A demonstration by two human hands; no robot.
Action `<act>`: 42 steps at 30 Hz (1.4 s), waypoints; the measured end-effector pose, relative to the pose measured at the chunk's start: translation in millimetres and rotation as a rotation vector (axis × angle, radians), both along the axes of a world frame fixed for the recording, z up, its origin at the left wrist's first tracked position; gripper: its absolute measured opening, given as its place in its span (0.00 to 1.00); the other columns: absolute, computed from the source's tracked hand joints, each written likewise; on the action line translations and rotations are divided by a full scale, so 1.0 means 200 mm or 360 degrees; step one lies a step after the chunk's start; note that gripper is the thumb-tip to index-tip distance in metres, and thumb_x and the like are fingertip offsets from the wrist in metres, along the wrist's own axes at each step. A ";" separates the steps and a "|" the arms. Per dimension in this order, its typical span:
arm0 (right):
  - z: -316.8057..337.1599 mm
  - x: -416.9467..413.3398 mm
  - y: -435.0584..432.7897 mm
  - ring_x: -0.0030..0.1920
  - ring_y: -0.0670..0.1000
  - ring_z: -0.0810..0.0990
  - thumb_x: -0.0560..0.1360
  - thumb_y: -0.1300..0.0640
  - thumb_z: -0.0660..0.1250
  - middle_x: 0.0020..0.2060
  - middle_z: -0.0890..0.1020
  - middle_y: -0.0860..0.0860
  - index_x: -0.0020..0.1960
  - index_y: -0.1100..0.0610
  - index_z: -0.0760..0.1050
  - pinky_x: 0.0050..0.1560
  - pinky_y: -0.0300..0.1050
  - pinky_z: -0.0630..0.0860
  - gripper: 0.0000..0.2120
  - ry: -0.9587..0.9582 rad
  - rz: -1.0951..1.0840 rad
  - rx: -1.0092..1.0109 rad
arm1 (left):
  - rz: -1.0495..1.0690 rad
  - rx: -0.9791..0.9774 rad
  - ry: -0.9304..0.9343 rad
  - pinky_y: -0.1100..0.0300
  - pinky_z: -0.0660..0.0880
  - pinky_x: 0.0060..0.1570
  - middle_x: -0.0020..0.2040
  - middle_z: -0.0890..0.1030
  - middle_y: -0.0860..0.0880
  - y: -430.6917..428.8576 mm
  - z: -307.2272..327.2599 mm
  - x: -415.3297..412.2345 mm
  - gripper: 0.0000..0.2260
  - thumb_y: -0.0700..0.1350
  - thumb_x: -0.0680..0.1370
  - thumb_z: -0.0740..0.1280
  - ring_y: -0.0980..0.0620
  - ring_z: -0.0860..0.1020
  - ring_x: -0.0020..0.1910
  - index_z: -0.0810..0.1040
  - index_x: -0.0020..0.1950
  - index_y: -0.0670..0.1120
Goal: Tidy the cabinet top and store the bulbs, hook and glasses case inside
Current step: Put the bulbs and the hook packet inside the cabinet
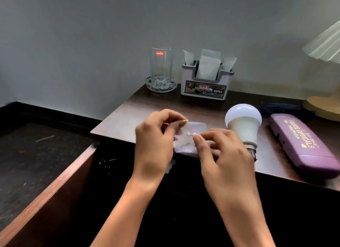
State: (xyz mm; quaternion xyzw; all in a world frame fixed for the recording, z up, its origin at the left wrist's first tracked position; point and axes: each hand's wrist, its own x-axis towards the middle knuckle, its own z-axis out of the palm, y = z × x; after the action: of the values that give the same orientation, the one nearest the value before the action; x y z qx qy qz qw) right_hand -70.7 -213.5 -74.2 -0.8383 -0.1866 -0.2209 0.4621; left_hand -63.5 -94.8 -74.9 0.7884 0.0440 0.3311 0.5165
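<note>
Glasses case (301, 143) reads "PRINCE OPTICALS" (Rourkela).

A plain grey-white wall (92, 35) fills the far side, meeting a dark skirting (55, 110) low on the left. The floor (27, 154) at left is dark speckled stone. A dark wood cabinet (128, 107) stands right of centre, its door (46, 191) open on the near left. 1 pleated lampshade (325, 42) shows far right above a pale wooden base (323, 105).
</note>
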 end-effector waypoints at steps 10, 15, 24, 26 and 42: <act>-0.47 -0.23 -0.12 0.39 0.39 0.81 0.60 0.61 0.76 0.40 0.81 0.47 0.35 0.46 0.82 0.38 0.24 0.75 0.11 0.0327 -0.0065 0.0403 | 0.0219 -0.0370 0.0045 0.64 0.78 0.38 0.36 0.84 0.52 -0.14 -0.52 -0.26 0.09 0.42 0.67 0.75 0.59 0.81 0.35 0.80 0.41 0.54; -0.66 0.00 -0.11 0.37 0.46 0.82 0.65 0.72 0.71 0.46 0.81 0.60 0.40 0.61 0.83 0.40 0.25 0.75 0.08 0.0591 -0.0225 0.0284 | 0.0149 0.0018 0.0266 0.71 0.74 0.43 0.42 0.80 0.56 -0.17 -0.69 -0.10 0.13 0.34 0.71 0.70 0.59 0.80 0.41 0.77 0.47 0.52; -0.72 0.24 -0.05 0.50 0.58 0.82 0.71 0.63 0.67 0.47 0.85 0.61 0.48 0.61 0.82 0.56 0.49 0.76 0.07 0.0553 -0.0316 -0.0100 | -0.0138 0.0833 0.0460 0.62 0.80 0.39 0.39 0.84 0.43 -0.20 -0.74 0.09 0.08 0.35 0.64 0.74 0.47 0.83 0.39 0.82 0.41 0.41; -0.73 0.26 -0.04 0.51 0.58 0.82 0.72 0.63 0.67 0.47 0.85 0.61 0.48 0.62 0.82 0.55 0.47 0.74 0.07 0.0534 -0.0338 -0.0158 | -0.0129 0.1024 0.0577 0.62 0.78 0.47 0.44 0.83 0.43 -0.21 -0.76 0.10 0.07 0.38 0.68 0.69 0.47 0.81 0.45 0.81 0.45 0.42; -0.40 -0.14 -0.11 0.38 0.47 0.77 0.67 0.57 0.69 0.35 0.84 0.54 0.37 0.52 0.82 0.37 0.32 0.71 0.03 0.0054 -0.0443 -0.0046 | 0.0318 0.0573 -0.0028 0.64 0.67 0.47 0.40 0.82 0.45 -0.17 -0.69 -0.11 0.11 0.47 0.72 0.61 0.51 0.72 0.42 0.80 0.41 0.43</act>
State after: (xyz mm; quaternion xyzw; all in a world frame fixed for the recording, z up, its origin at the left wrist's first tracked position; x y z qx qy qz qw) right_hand -98.0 -235.1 -154.5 -0.8663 -0.0640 -0.2660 0.4180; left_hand -84.7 -129.6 -212.7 0.8568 0.0575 0.3903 0.3321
